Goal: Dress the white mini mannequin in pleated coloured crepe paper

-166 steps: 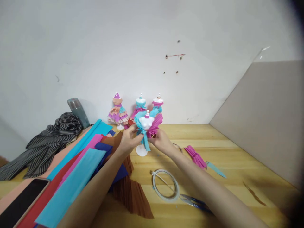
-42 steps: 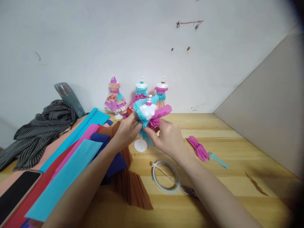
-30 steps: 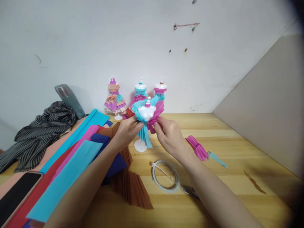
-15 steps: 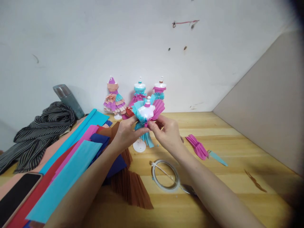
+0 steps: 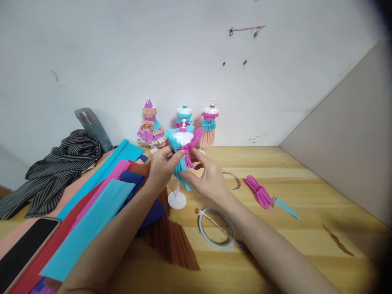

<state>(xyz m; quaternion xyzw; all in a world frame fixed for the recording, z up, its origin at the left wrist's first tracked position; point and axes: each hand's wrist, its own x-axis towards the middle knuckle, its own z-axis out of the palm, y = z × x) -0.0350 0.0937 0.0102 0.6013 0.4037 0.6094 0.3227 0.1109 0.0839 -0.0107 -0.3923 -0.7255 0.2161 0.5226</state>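
Note:
A small white dress form [image 5: 183, 138] stands on its round white base [image 5: 177, 200], wrapped in blue crepe paper [image 5: 173, 141] and pink crepe paper [image 5: 193, 143]. My left hand [image 5: 163, 165] grips it at the waist, its thumb pressing the gathered pink paper. Lower down on the other side is my right hand [image 5: 208, 177]. Its thumb touches the hanging blue strip while the fingers curl behind, partly hidden, so that the hand is closed around the paper skirt.
Behind stand dressed forms in purple and peach [image 5: 150, 128], blue [image 5: 184, 114], and pink [image 5: 209, 124]. Crepe sheets [image 5: 92, 220], a phone [image 5: 27, 249], a striped cloth [image 5: 65, 163] and a bottle [image 5: 94, 128] lie left. Right are a tape roll [image 5: 200, 224] and a pleated pink piece [image 5: 259, 192].
The dress form has come lower and slightly left, with its base nearer me. My right hand has slid down from the waist, and the pink paper now hangs below my left thumb.

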